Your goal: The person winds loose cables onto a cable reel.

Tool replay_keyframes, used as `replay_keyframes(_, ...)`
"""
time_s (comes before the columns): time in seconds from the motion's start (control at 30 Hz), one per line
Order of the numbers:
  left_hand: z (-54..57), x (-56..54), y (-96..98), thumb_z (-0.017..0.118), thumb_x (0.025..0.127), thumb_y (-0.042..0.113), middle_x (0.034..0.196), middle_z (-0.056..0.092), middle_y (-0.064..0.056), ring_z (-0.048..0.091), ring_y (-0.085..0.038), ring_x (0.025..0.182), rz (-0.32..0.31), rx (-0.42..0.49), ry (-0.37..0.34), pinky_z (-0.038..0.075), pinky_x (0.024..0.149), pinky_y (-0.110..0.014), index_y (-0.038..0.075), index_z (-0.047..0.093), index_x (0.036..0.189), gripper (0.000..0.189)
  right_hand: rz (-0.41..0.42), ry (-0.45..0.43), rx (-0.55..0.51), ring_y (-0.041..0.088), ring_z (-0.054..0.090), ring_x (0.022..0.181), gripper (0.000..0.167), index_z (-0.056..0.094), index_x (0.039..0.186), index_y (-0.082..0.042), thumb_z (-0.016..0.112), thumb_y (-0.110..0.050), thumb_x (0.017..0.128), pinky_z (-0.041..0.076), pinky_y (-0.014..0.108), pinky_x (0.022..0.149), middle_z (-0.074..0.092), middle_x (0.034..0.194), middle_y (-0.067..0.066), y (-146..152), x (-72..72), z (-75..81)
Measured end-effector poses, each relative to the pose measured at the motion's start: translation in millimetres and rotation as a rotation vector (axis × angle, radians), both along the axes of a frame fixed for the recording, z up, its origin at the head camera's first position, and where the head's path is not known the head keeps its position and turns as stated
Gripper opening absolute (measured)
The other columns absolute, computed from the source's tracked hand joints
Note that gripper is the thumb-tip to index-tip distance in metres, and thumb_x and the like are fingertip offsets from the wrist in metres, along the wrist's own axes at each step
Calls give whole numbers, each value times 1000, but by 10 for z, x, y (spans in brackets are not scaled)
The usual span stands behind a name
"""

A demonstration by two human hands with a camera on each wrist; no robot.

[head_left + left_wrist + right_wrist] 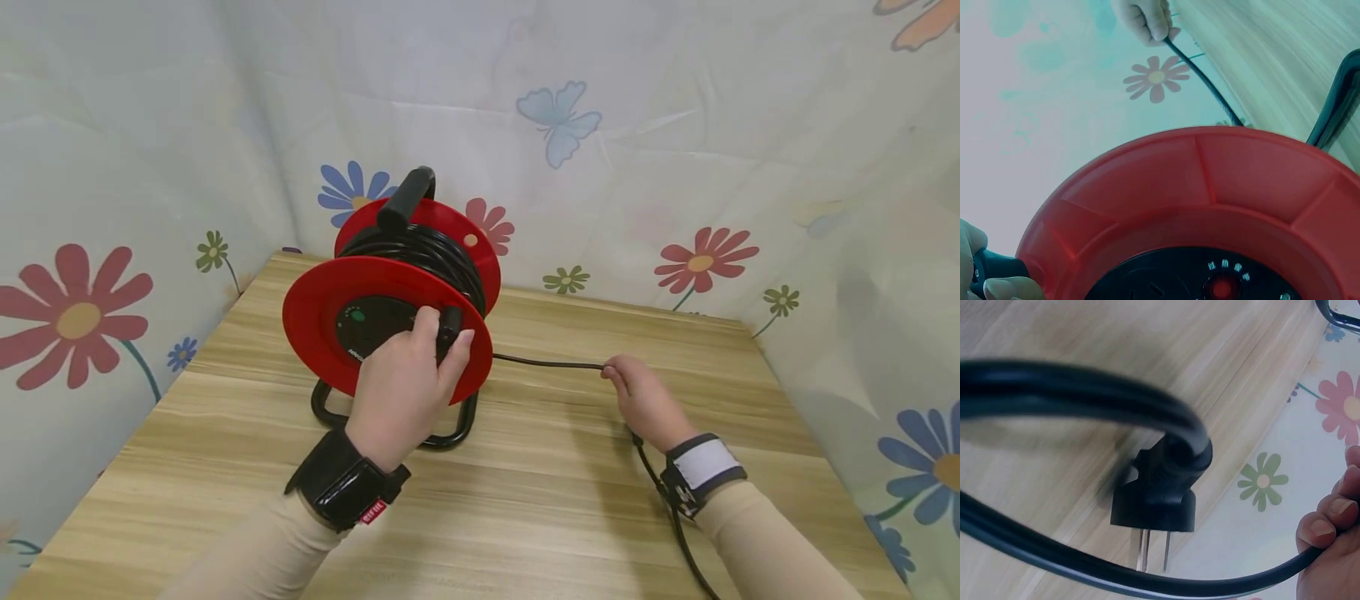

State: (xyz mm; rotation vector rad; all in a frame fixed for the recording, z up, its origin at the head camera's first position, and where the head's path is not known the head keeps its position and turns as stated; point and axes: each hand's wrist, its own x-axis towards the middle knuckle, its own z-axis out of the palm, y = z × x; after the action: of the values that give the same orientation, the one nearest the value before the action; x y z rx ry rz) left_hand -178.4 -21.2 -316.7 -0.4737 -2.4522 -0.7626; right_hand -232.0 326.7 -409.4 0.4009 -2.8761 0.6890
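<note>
A red cable reel (315, 312) with black cord (420, 250) wound between its two discs stands upright on a black tube frame (450, 437). My left hand (405, 392) grips the black crank knob (450, 325) on the near disc, thumb and fingers curled round it. To the right, my right hand (648, 404) holds the cable (547, 362) that runs out taut from the reel. In the right wrist view, the cable passes through the curled fingers (1319, 531), and a black plug (1154, 500) with metal prongs dangles near that hand.
The reel's black carrying handle (405, 200) rises above the discs. Under everything is a wood-grain table (517, 517), its back edge against a flowered cloth backdrop (637, 183). More cable (686, 542) trails beneath the right forearm toward the near edge.
</note>
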Motion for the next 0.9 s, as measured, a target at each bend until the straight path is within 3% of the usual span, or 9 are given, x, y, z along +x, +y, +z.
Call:
replay_keyframes(0.4, -113, 16, 101, 56, 96, 35, 57, 43, 4, 42, -10, 47, 0, -52, -10, 36, 44, -22, 10, 47, 95, 27, 33, -3, 19, 31, 61, 92, 17, 60, 100, -1, 47, -12, 102, 47, 50, 80, 63, 98, 17, -153, -51, -26)
replay_keyframes(0.73, -292, 32, 157, 59, 95, 36, 56, 42, 4, 40, -10, 47, -4, -106, 33, 34, 43, -22, 10, 47, 92, 29, 81, 35, 32, 29, 62, 90, 14, 60, 98, -2, 50, -11, 101, 48, 48, 80, 64, 94, 14, -326, -113, -92)
replay_keyframes(0.9, -389, 40, 183, 58, 95, 37, 55, 42, 4, 39, -9, 46, -10, -123, 22, 33, 42, -20, 10, 48, 92, 29, 83, 10, 36, 27, 62, 91, 15, 60, 99, -3, 50, -14, 101, 48, 47, 80, 64, 96, 13, -429, -125, -89)
